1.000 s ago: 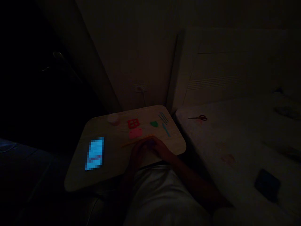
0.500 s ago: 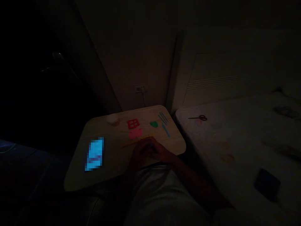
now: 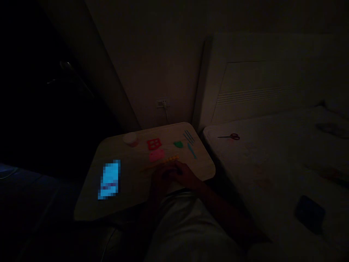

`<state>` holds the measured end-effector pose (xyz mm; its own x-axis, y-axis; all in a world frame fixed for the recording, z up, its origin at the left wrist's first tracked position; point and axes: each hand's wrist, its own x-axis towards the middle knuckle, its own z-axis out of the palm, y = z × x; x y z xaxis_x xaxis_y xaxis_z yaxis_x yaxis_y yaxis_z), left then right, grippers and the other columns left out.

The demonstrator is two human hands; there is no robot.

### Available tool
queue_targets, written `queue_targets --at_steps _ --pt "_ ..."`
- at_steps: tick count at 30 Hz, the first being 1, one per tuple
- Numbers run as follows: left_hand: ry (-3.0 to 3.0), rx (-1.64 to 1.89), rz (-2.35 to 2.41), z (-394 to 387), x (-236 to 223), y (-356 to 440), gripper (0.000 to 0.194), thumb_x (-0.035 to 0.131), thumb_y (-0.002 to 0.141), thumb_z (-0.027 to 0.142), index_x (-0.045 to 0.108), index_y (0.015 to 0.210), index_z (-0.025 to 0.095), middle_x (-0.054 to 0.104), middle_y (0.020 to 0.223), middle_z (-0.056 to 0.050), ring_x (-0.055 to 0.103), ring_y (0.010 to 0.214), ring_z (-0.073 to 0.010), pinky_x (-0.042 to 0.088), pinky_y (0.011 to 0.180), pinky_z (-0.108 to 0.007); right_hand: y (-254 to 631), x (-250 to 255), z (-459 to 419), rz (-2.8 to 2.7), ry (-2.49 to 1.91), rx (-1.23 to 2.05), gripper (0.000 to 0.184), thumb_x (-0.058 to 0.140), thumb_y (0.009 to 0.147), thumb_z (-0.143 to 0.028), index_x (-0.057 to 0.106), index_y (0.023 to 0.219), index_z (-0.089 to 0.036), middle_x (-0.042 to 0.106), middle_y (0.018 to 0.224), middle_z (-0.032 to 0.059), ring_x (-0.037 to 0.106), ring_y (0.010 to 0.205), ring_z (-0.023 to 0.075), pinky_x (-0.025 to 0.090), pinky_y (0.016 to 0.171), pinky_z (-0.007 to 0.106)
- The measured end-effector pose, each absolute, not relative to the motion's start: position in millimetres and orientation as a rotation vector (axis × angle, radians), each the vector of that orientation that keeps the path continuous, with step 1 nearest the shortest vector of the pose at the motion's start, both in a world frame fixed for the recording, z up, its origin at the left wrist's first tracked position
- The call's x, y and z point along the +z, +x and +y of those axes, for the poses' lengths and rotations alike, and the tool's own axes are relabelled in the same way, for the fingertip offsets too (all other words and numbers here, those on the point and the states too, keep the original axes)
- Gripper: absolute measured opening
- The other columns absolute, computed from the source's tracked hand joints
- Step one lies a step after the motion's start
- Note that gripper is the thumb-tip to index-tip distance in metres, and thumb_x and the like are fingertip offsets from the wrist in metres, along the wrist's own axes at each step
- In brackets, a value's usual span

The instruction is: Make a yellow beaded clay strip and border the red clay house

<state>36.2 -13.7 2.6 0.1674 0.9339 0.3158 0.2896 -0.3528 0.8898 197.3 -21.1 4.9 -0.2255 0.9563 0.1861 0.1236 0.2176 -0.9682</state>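
In dim light, my left hand (image 3: pixel 160 177) and my right hand (image 3: pixel 184 172) are together over the near edge of a small table (image 3: pixel 131 193). Their fingers look curled against each other; whatever may lie between them is hidden. Just beyond them is a long yellow-orange tool (image 3: pixel 171 158) with a bumpy right end, partly behind the hands. Past it are a pink flat piece (image 3: pixel 156 155) and a red window-like frame (image 3: pixel 154 143). A green piece (image 3: pixel 178 144), a blue plastic knife (image 3: pixel 192 150) and several thin blue sticks (image 3: pixel 189 137) lie to the right.
A white-lidded tub (image 3: pixel 130 138) stands at the table's back left. A lit, pixelated screen (image 3: pixel 110 178) lies at left. On the bed (image 3: pixel 245 160) to the right are scissors (image 3: pixel 231 137) and a dark flat object (image 3: pixel 310 214). A cord hangs from a wall socket (image 3: pixel 163 103).
My joined hands have shifted slightly toward me, and more of the yellow-orange tool's bumpy end shows. The things on the table have stayed in place.
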Motion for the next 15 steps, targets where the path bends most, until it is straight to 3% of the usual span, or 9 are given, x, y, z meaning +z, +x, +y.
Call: queue_targets --at_steps 3,6,12,15 --pt "1.744 1.233 1.173 -12.9 4.6 38.7 0.022 0.071 0.079 0.036 0.075 0.096 0.021 0.074 0.098 -0.007 0.066 0.092 -0.0235 0.054 0.087 -0.036 199.7 2.6 -18.8 -1.479 -0.979 1.194 0.036 0.069 0.087 -0.046 0.067 0.109 -0.018 0.071 0.1 0.0046 0.064 0.09 0.0184 0.052 0.081 0.03" --pt "1.718 1.228 1.135 -12.6 4.9 38.8 0.026 0.07 0.081 0.034 0.073 0.103 0.021 0.074 0.103 -0.007 0.067 0.096 -0.0238 0.054 0.09 -0.036 202.1 -2.7 -16.0 -1.421 -0.982 1.268 0.04 0.068 0.087 -0.052 0.067 0.108 -0.018 0.067 0.086 0.0017 0.06 0.073 0.0148 0.051 0.067 0.027" --pt "1.705 1.207 1.034 -13.9 1.1 36.8 0.036 0.073 0.08 0.032 0.073 0.114 0.022 0.072 0.122 -0.01 0.065 0.114 -0.0274 0.05 0.105 -0.042 205.8 -12.3 -11.7 -1.313 -0.989 1.328 0.044 0.074 0.079 -0.061 0.061 0.083 -0.019 0.057 0.069 -0.0013 0.053 0.06 0.0125 0.045 0.055 0.024" --pt "1.679 1.153 1.017 -14.3 1.6 36.9 0.041 0.075 0.079 0.035 0.072 0.118 0.021 0.071 0.127 -0.01 0.065 0.118 -0.0282 0.048 0.108 -0.043 207.5 -14.7 -11.0 -1.293 -0.963 1.328 0.045 0.075 0.076 -0.062 0.061 0.08 -0.019 0.057 0.067 -0.0013 0.052 0.058 0.0125 0.044 0.054 0.024"
